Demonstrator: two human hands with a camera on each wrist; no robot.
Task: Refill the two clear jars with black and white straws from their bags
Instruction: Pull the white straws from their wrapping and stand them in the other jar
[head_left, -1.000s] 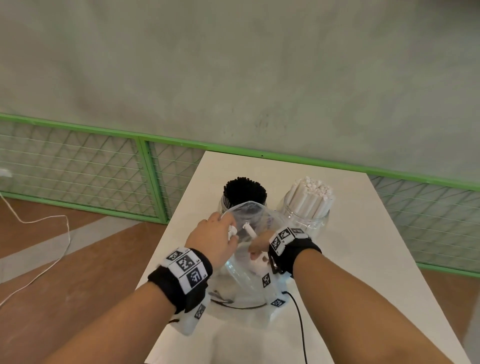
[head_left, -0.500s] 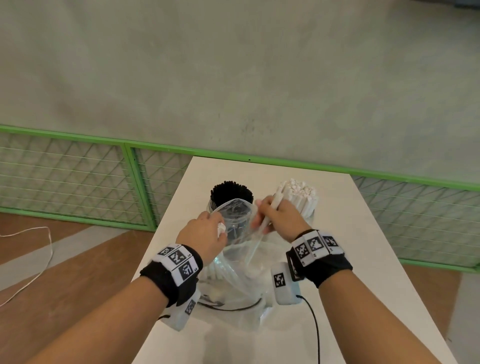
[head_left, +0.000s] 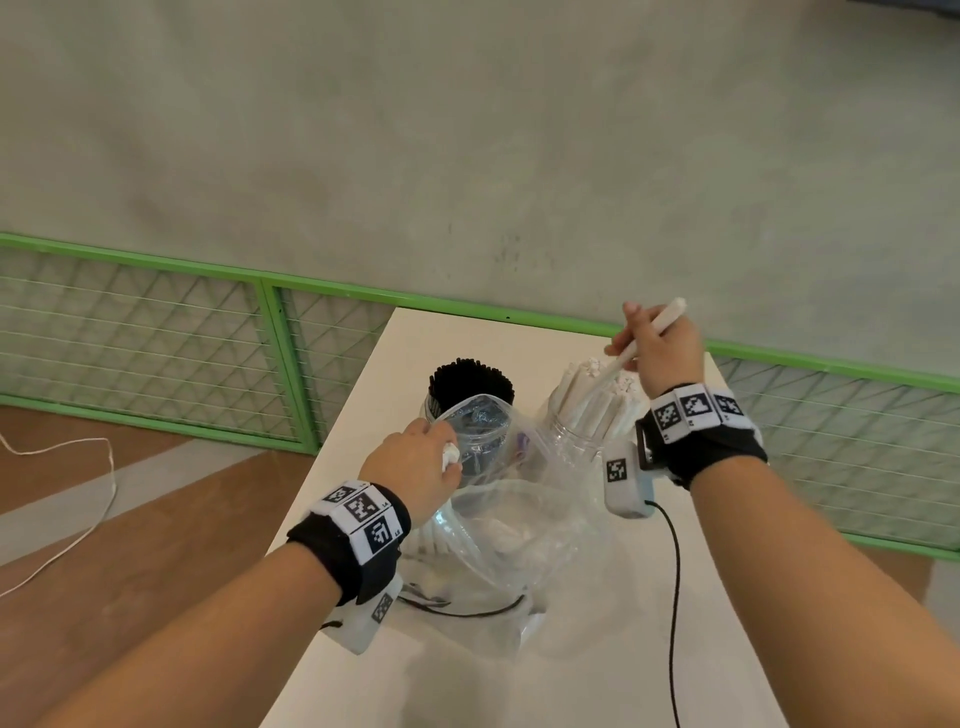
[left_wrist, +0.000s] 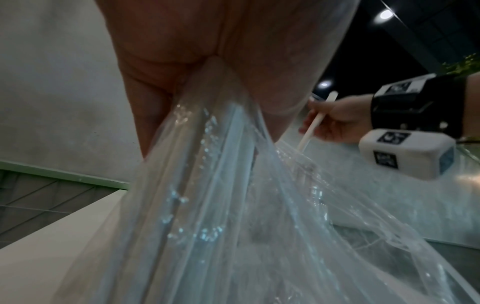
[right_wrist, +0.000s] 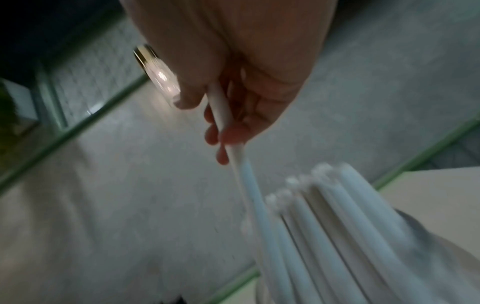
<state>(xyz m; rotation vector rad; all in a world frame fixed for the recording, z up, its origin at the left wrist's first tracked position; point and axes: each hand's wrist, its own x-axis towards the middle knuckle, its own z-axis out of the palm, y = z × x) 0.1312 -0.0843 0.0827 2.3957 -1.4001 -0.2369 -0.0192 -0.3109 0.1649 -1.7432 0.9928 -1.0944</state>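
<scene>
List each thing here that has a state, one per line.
Left hand: grips the clear bag's mouth, holding it up.
Right hand: pinches one white straw.
White straw: tilted, lower end at the white jar's bundle.
Clear bag: open, few white straws left.
White-straw jar: packed, upright.
Black-straw jar: packed, upright.

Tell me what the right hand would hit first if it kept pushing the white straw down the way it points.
Most likely the packed white straws standing in the right clear jar. The right hand holds the single white straw angled down at their tops; depth is unclear.
</scene>
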